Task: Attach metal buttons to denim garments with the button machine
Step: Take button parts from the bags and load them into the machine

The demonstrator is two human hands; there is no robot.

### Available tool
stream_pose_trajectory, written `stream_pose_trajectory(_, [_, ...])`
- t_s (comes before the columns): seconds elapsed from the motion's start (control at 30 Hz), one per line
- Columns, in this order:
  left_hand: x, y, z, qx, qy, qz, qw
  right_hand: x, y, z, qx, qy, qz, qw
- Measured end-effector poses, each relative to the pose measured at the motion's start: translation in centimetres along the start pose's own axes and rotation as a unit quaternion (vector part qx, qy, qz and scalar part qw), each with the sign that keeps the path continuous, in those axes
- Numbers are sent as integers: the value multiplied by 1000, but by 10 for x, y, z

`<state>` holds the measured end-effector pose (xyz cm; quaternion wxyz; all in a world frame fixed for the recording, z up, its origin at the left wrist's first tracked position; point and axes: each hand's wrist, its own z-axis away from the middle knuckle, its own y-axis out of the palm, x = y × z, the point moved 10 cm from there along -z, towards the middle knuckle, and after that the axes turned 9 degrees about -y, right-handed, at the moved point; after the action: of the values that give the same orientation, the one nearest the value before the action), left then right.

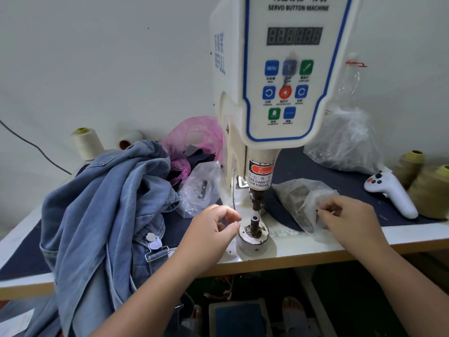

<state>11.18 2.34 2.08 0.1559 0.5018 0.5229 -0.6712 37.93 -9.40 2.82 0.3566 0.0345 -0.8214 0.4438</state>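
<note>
- The button machine (279, 93) stands at the back of the table (315, 242); its lower die (254, 226) sits directly under the punch (257, 200), with open space between the two.
- The left hand (213, 229) hovers just left of the lower die, thumb and forefinger curled close together as if pinching something small. Whether it holds anything I cannot tell. A finger lingering this near the die could be caught if the punch fires, likely from a foot on the pedal (239, 317) below the die.
- The right hand (347, 215), right of the die, pinches into a clear plastic bag (301, 200), probably for a button part. The piece itself is too small to see. A loose pinch could drop it, or the bag could spill over the table edge.
- The denim garment (104, 207) lies heaped well left of the die, partly hanging off the table, with a metal buckle (156, 249) showing. No fabric lies on the die yet. Its hanging weight could drag it crooked once laid there, putting the button off its mark.
- A part seated tilted on the die could crush rather than clinch.
</note>
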Motion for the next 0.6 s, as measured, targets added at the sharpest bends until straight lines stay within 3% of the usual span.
stream_pose_trajectory(0.1, [-3,-1,2,-4,5,12,1000,18,1,13,-23,4,-106,994])
stream_pose_trajectory(0.2, [-7,1,4,-4,9,23,1000,38,36,31,41,40,-285,957])
stream_pose_trajectory(0.3, [-9,3,4,-2,8,23,1000,53,73,44,88,106,-415,899])
stream_pose_trajectory(0.47, [-8,5,4,-4,1,37,999,70,115,59,97,258,-612,742])
stream_pose_trajectory(0.6, [-9,11,5,3,-2,79,997,82,125,65,115,299,-646,693])
